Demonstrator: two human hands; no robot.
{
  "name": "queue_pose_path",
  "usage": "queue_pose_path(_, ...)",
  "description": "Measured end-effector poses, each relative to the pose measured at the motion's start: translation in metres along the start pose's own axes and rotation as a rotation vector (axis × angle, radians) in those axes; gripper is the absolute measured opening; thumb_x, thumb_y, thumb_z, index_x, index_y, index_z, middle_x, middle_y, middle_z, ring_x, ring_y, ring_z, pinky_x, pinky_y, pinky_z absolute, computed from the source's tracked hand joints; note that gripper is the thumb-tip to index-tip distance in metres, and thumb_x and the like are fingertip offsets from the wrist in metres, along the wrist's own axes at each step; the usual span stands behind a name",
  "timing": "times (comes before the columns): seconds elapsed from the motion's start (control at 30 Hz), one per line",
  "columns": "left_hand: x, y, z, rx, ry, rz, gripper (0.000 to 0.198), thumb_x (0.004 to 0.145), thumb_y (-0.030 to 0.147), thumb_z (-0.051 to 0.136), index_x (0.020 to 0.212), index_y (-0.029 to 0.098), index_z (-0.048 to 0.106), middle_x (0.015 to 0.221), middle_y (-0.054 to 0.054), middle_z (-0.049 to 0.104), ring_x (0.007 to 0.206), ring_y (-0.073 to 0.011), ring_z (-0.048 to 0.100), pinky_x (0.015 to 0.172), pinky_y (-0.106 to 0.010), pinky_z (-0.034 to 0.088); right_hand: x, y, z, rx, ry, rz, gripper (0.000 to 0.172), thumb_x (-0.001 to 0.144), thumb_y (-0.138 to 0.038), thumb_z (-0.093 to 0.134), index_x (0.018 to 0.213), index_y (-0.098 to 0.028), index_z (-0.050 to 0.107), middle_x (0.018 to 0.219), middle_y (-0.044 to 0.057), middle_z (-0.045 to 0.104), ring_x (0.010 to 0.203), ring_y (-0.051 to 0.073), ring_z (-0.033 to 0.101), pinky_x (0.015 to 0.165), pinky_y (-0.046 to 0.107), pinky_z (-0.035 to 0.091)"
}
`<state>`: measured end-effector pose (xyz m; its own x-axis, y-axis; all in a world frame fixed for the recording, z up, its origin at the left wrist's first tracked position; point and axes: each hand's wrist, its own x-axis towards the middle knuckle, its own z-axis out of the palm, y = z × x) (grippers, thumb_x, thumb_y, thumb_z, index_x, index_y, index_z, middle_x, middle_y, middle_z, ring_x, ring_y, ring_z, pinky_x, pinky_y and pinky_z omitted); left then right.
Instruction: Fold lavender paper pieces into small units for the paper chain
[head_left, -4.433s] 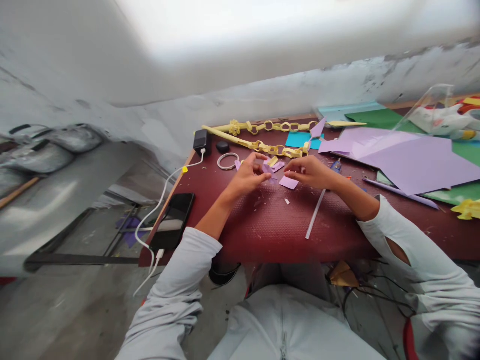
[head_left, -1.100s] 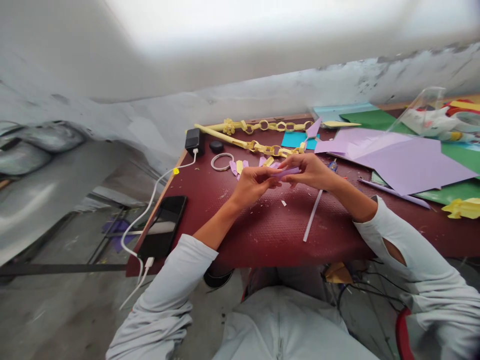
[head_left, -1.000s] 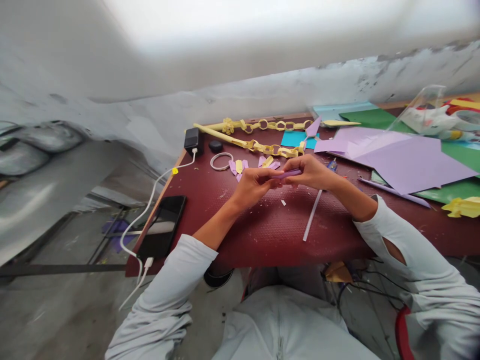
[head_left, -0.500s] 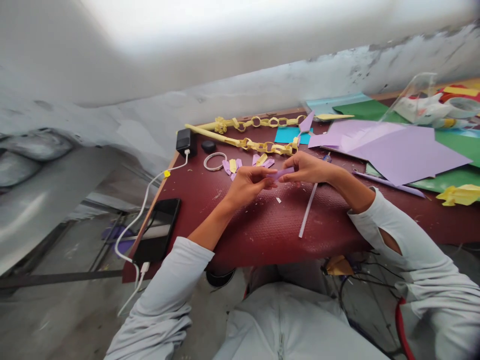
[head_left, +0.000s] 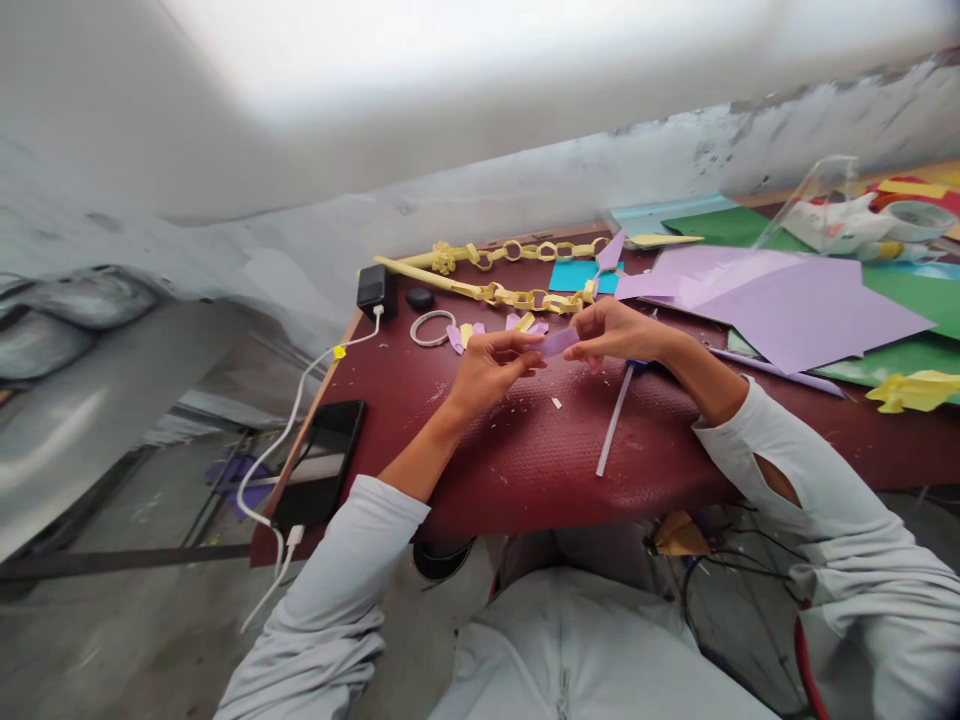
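Note:
Between my two hands stretches a small strip of purple paper (head_left: 556,343), held above the dark red table (head_left: 517,470). My left hand (head_left: 491,372) pinches its left end between thumb and fingers. The right end is in the fingertips of my right hand (head_left: 609,332). Just behind the hands lie folded purple and yellow paper pieces (head_left: 466,334), partly covered by my left hand. A glue stick (head_left: 615,420), long and whitish, reaches toward me from a blue thing under my right hand. Farther back runs a yellow paper chain (head_left: 517,297).
Left of the hands are a roll of tape (head_left: 433,328), a black charger (head_left: 373,288) with a white cable, and a phone (head_left: 322,460) at the table edge. Purple sheets (head_left: 802,310), green sheets (head_left: 892,370) and crumpled yellow paper (head_left: 911,392) lie at right.
The purple strip now shows more of its face between my hands, which have drawn slightly apart. The view has shifted a little; the other things lie as before.

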<state>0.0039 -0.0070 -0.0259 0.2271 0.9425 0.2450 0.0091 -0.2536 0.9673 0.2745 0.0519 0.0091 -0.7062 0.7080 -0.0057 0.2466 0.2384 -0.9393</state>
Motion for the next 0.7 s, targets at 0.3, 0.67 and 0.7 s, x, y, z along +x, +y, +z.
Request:
queue_pose_path(0.3,-0.001,-0.008,0.006,0.091,-0.089,0.085,0.044,0.093,0.048,0.095,0.124,0.018,0.090,0.104,-0.012,0.090,0.084,-0.0208,0.087,0.081,-0.033,0.075,0.004,-0.002,0.018,-0.072,-0.044,-0.063,0.025,0.098,-0.038,0.087,0.103,-0.013,0.089,0.079,0.003,0.081,0.060,0.011,0.070,0.056,0.021,0.055)
queue_pose_path(0.67,0.000,-0.007,0.001,0.118,-0.082,0.066,0.044,0.091,0.042,0.097,0.127,0.018,0.089,0.091,-0.008,0.087,0.078,-0.0188,0.086,0.075,-0.029,0.072,0.002,-0.009,0.012,-0.134,-0.044,-0.026,0.016,0.098,-0.030,0.086,0.097,-0.013,0.083,0.067,0.000,0.073,0.057,0.011,0.066,0.051,0.021,0.047)
queue_pose_path(0.7,0.000,-0.006,0.001,0.120,-0.078,0.067,0.043,0.091,0.040,0.097,0.127,0.018,0.089,0.089,-0.007,0.086,0.077,-0.0183,0.085,0.075,-0.029,0.072,0.002,-0.008,0.008,-0.124,-0.038,-0.011,0.017,0.096,-0.031,0.088,0.096,-0.014,0.082,0.067,0.000,0.074,0.057,0.011,0.068,0.051,0.022,0.048)
